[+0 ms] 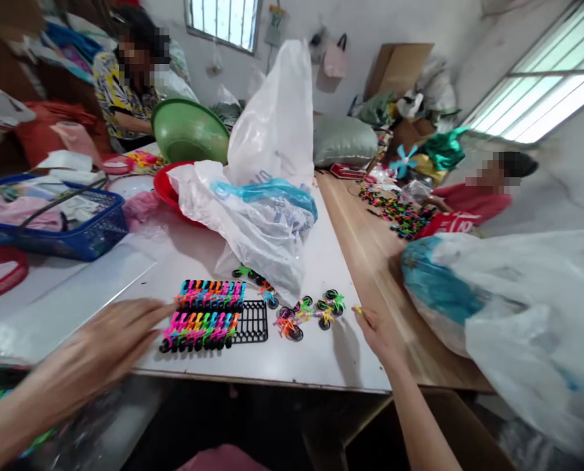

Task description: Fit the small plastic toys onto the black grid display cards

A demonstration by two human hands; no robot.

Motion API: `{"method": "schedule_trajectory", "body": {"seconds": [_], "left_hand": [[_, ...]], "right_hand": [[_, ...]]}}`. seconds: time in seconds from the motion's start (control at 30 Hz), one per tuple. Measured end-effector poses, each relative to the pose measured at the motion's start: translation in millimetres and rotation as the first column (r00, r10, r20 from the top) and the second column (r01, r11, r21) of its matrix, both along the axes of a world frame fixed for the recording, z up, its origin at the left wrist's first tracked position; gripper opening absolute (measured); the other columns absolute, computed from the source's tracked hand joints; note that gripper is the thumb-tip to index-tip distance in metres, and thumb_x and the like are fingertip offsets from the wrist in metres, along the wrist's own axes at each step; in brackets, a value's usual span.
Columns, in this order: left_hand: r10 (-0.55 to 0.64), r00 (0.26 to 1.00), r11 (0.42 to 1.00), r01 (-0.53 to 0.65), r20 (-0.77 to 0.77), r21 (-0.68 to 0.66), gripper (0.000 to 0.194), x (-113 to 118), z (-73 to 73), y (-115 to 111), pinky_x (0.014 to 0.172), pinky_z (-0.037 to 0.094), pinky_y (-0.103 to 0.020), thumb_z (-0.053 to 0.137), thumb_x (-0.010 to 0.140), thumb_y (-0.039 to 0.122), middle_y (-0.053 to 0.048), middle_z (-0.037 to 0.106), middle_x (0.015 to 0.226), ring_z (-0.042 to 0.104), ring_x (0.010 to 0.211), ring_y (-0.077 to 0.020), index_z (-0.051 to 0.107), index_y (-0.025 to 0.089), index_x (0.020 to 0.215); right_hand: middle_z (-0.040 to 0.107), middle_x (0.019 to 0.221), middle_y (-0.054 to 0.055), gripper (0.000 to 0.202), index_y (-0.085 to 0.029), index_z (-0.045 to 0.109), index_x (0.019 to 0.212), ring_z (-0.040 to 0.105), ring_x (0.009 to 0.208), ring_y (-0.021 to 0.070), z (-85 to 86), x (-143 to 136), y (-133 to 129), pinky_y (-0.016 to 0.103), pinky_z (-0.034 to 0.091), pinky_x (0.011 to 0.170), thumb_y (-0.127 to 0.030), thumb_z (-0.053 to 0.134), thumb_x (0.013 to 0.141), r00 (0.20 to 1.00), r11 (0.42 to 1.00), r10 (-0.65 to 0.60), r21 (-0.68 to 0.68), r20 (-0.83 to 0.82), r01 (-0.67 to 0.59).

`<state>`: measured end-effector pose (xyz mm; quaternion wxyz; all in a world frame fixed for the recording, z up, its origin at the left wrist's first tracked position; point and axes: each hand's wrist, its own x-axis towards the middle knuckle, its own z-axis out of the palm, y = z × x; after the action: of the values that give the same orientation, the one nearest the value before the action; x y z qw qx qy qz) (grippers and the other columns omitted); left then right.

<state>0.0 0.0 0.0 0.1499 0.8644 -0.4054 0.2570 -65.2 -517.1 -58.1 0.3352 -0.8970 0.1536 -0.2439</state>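
Observation:
My left hand (108, 337) reaches in over the white table with its fingers stretched out. Its fingertips are at the left end of two rows of small, brightly coloured toy bicycles (203, 320) with black wheels. These rows stand on a black plastic grid rack (253, 322), whose right end shows bare slots. Further right, my right hand (374, 330) is raised near the table's right edge, pinching a small yellow plastic piece (357, 309). Loose toy bicycles (289, 325) in orange, green and yellow lie between the rack and this hand.
A large white plastic bag (267, 242) slumps behind the rack, against a red basin (167, 190). At left is a blue basket (90, 229) with cloths. Another bulky bag (528, 320) fills the right side. Two people sit beyond, one by a pile of coloured parts (395, 209).

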Motion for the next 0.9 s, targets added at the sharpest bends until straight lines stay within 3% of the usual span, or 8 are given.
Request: {"method": "schedule_trajectory", "body": {"seconds": [0.07, 0.13, 0.23, 0.33, 0.47, 0.53, 0.67, 0.9], "left_hand": [[-0.152, 0.988, 0.985, 0.15, 0.024, 0.083, 0.037, 19, 15.3, -64, 0.09, 0.044, -0.035, 0.037, 0.089, 0.022, -0.004, 0.059, 0.114, 0.054, 0.104, -0.0194, 0.048, 0.027, 0.124], [-0.254, 0.966, 0.958, 0.246, 0.038, 0.151, 0.036, 33, 32.6, -127, 0.094, 0.041, -0.035, 0.037, 0.089, 0.018, -0.007, 0.057, 0.117, 0.052, 0.108, -0.0196, 0.049, 0.024, 0.123], [-0.252, 0.967, 0.933, 0.231, 0.041, 0.275, 0.038, 62, 47.0, -201, 0.1, 0.033, -0.045, 0.048, 0.086, 0.026, -0.011, 0.048, 0.128, 0.043, 0.119, -0.0255, 0.047, 0.022, 0.124], [-0.186, 0.982, 0.874, 0.149, 0.036, 0.463, 0.055, 114, 36.6, -242, 0.099, 0.025, -0.058, 0.063, 0.075, 0.032, -0.016, 0.041, 0.135, 0.037, 0.123, -0.0347, 0.046, 0.022, 0.126], [-0.23, 0.972, 0.813, 0.166, 0.046, 0.559, 0.043, 197, 11.0, -254, 0.097, 0.024, -0.057, 0.05, 0.084, 0.023, -0.012, 0.042, 0.136, 0.041, 0.121, -0.0318, 0.047, 0.031, 0.125], [-0.302, 0.953, 0.782, 0.232, 0.026, 0.578, 0.039, 227, 8.1, -252, 0.098, 0.024, -0.052, 0.044, 0.086, 0.021, -0.01, 0.045, 0.134, 0.042, 0.119, -0.0289, 0.049, 0.034, 0.123], [-0.357, 0.933, 0.755, 0.311, -0.035, 0.578, 0.036, 263, 25.6, -243, 0.098, 0.025, -0.046, 0.042, 0.088, 0.027, -0.008, 0.05, 0.129, 0.042, 0.118, -0.0269, 0.052, 0.033, 0.121], [-0.192, 0.965, 0.83, 0.257, -0.178, 0.495, 0.04, 308, 69.5, -226, 0.095, 0.031, -0.031, 0.031, 0.092, 0.033, -0.01, 0.052, 0.127, 0.048, 0.11, -0.0212, 0.052, 0.023, 0.124]], "right_hand": [[0.065, 0.095, 0.014, 0.05, -0.014, 0.065, 0.09, 0.059, 0.091, 0.0256, -19.2, 15, -31, 0.038, 0.045, 0.08, -0.056, 0.043, 0.073, 0.994, 0.994, -0.094, 0.056, 0.049, 0.091], [0.062, 0.104, 0.015, 0.053, -0.014, 0.063, 0.097, 0.056, 0.098, 0.0254, -36.7, 37, -42, 0.04, 0.044, 0.086, -0.056, 0.04, 0.075, 0.99, 0.99, -0.122, 0.081, 0.077, 0.115], [0.058, 0.114, 0.014, 0.051, -0.014, 0.062, 0.101, 0.053, 0.107, 0.0243, -56.2, 67, -28, 0.041, 0.04, 0.094, -0.054, 0.042, 0.077, 0.986, 0.991, -0.112, 0.092, 0.123, 0.101], [0.053, 0.119, 0.015, 0.045, -0.014, 0.063, 0.1, 0.048, 0.113, 0.0237, -68.9, 79, 5, 0.04, 0.035, 0.1, -0.05, 0.042, 0.081, 0.979, 0.991, -0.115, 0.084, 0.167, 0.102], [0.047, 0.122, 0.017, 0.042, -0.011, 0.061, 0.103, 0.043, 0.117, 0.0239, -78.7, 81, 60, 0.041, 0.032, 0.102, -0.042, 0.038, 0.086, 0.952, 0.98, -0.191, 0.1, 0.24, 0.171], [0.046, 0.123, 0.016, 0.039, -0.012, 0.059, 0.105, 0.042, 0.118, 0.0241, -78.8, 87, 87, 0.042, 0.032, 0.101, -0.04, 0.037, 0.088, 0.941, 0.975, -0.21, 0.123, 0.264, 0.183], [0.042, 0.127, 0.016, 0.037, -0.015, 0.056, 0.108, 0.038, 0.12, 0.0239, -70.2, 107, 126, 0.044, 0.031, 0.102, -0.038, 0.033, 0.09, 0.961, 0.976, -0.175, 0.168, 0.213, 0.14], [0.043, 0.129, 0.014, 0.037, -0.017, 0.056, 0.107, 0.037, 0.122, 0.024, -62.3, 123, 155, 0.044, 0.029, 0.103, -0.04, 0.033, 0.09, 0.987, 0.979, -0.016, 0.205, 0.157, -0.017]]}}
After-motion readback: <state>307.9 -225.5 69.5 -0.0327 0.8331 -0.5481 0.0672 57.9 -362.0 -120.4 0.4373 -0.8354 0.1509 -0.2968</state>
